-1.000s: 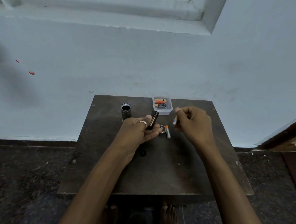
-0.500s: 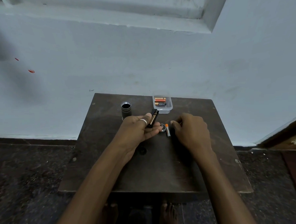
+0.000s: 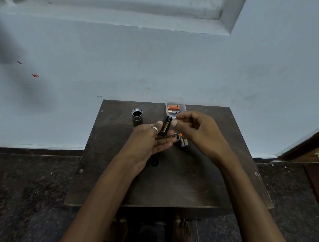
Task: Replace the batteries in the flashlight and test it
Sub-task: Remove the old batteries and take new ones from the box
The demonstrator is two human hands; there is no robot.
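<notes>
My left hand (image 3: 148, 141) holds a black battery holder (image 3: 165, 126), tilted, over the dark wooden table (image 3: 202, 182). My right hand (image 3: 197, 130) is raised beside it, with thumb and forefinger pinched close at the holder's upper end; I cannot tell whether they grip it. Two loose batteries (image 3: 184, 142) lie on the table under my right hand, next to a round tail cap (image 3: 176, 137). The flashlight body (image 3: 137, 118) stands upright and open-topped at the back left. A clear box (image 3: 184, 107) holding orange and black batteries (image 3: 173, 109) sits at the back edge.
The small table stands against a pale blue wall, with a dark speckled floor around it. A small dark round piece (image 3: 154, 162) lies on the table below my left palm. My bare feet (image 3: 180, 228) show under the front edge.
My right hand carried a battery down, laid it beside the one on the table, then rose to the top end of the holder. My left hand kept hold of the holder.
</notes>
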